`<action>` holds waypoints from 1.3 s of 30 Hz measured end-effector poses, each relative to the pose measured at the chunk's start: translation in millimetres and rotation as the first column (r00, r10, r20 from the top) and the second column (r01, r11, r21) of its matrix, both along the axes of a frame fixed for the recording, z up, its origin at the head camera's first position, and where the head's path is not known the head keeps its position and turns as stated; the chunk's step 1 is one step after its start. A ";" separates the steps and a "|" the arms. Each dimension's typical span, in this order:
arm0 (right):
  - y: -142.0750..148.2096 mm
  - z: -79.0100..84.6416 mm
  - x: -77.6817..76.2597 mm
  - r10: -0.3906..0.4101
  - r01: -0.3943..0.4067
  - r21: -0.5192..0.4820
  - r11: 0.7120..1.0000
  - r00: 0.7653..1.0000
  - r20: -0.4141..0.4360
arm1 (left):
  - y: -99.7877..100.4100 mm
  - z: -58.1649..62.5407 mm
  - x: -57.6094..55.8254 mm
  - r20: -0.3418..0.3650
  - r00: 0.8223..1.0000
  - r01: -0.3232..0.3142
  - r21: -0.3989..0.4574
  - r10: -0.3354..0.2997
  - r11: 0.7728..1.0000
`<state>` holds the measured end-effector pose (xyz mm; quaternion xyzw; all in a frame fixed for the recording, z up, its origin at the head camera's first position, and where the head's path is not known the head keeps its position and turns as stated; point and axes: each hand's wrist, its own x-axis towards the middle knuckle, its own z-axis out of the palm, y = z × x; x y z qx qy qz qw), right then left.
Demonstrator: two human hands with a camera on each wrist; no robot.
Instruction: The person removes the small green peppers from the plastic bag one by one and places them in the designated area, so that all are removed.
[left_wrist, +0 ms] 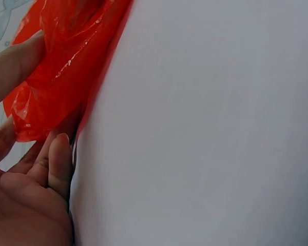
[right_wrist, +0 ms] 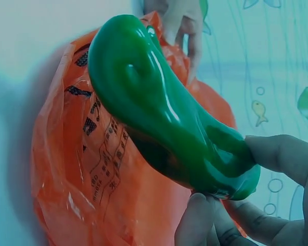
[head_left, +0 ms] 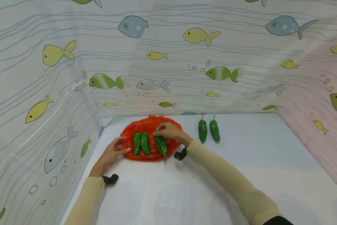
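Held over a red plastic bag (head_left: 134, 125) toward the far left of the bench (head_left: 168, 175): one green pepper (head_left: 160, 144), pinched near its stem end between thumb and fingers of the right-hand grip (head_left: 169, 130). Pointed tip-first toward the near side and slightly rightward in the head view, with stem end away from the person. Slanted along its long axis from upper left to lower right there; in the right wrist view, from rounded tip at upper left down to the fingers at lower right. Impossible to tell whether touching the bag at the tip. Glossy, dark green and thick-bodied, with smooth skin, pale streaks of reflected light, a small dimple near the tip and a deeper fold near the fingers. To its left on the bag, past a narrow gap, two companion peppers (head_left: 145, 143) side by side, with stems toward the far side. At the bag's left edge, the left-hand grip (head_left: 112, 153), loosely spread and touching crinkled plastic. Beyond the bag's right side, near the far edge and the fish-print sheet (head_left: 168, 68), two outlying peppers (head_left: 202, 130). Broad white surface on the near side and out rightward; only a narrow strip left of the bag.
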<state>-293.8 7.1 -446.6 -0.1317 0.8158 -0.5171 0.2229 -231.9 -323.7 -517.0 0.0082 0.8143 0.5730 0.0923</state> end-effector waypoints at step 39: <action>54.0 11.9 -1.0 -0.057 0.057 -0.012 0.998 0.995 -0.077 | 2.3 0.1 -0.4 0.010 1.000 -0.002 -0.010 0.002 1.000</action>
